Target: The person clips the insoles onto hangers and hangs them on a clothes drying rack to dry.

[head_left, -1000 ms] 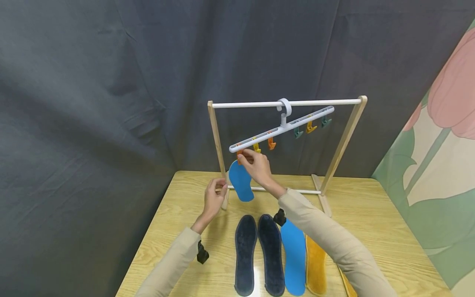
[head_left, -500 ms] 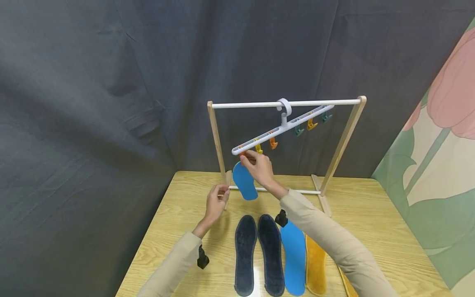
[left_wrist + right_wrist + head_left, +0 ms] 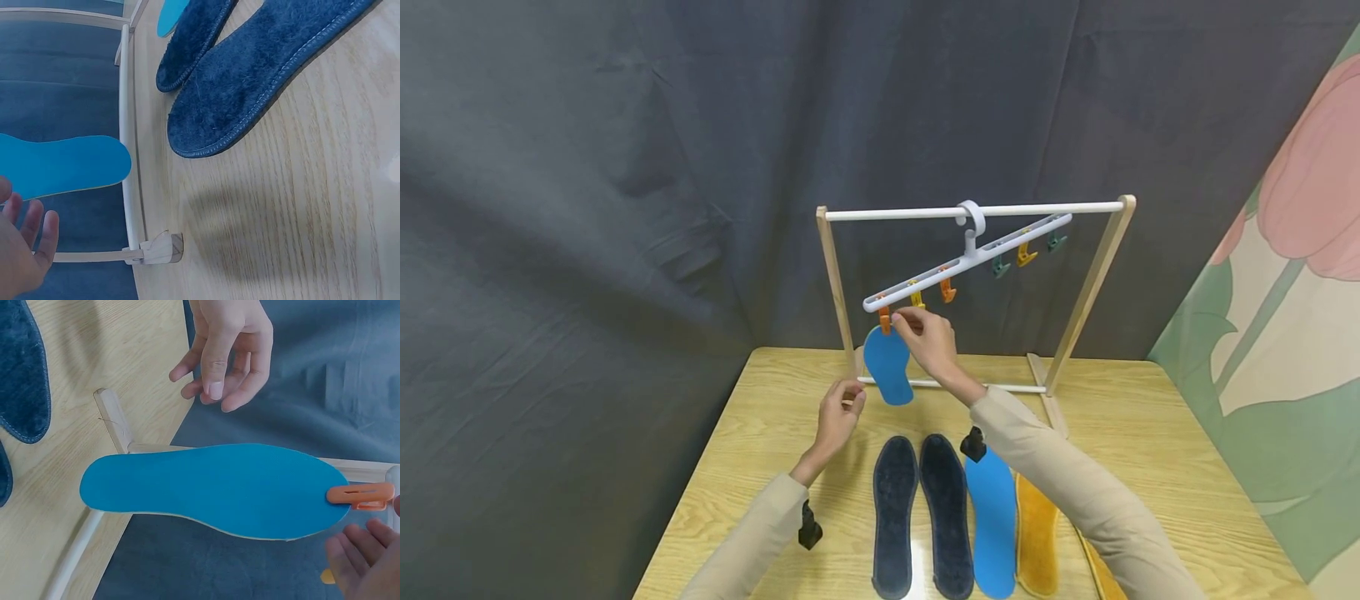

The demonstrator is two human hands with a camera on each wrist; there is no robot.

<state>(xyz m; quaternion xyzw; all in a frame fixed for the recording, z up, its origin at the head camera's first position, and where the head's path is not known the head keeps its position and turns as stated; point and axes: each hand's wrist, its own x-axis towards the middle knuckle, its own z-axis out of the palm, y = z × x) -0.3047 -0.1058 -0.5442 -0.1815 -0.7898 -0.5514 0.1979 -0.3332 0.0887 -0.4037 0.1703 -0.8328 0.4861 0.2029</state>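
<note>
A blue insole [image 3: 887, 367] hangs from an orange clip [image 3: 884, 321] at the lowered left end of a white clip hanger [image 3: 958, 267]. My right hand [image 3: 931, 340] is right beside that clip, its fingers loosely bent. In the right wrist view its fingers [image 3: 359, 550] are spread and hold nothing, and the clip bites the insole's wide end. Lower and to the left, my left hand [image 3: 838, 421] is relaxed and holds nothing, close to the rack's left foot. In the left wrist view the insole [image 3: 69, 164] reaches past its fingertips.
The hanger tilts on the top bar of a wood-and-white rack [image 3: 895, 214]; other clips hang unused along it. Before the rack on the wooden table [image 3: 775, 392] lie two dark insoles [image 3: 895, 517], a blue insole [image 3: 992, 529] and yellow insoles [image 3: 1036, 533], partly under the right sleeve.
My right hand has let go of the orange clip and moved slightly right, leaving the insole hanging. The insole and hanger end swung a little. My left hand has dropped slightly.
</note>
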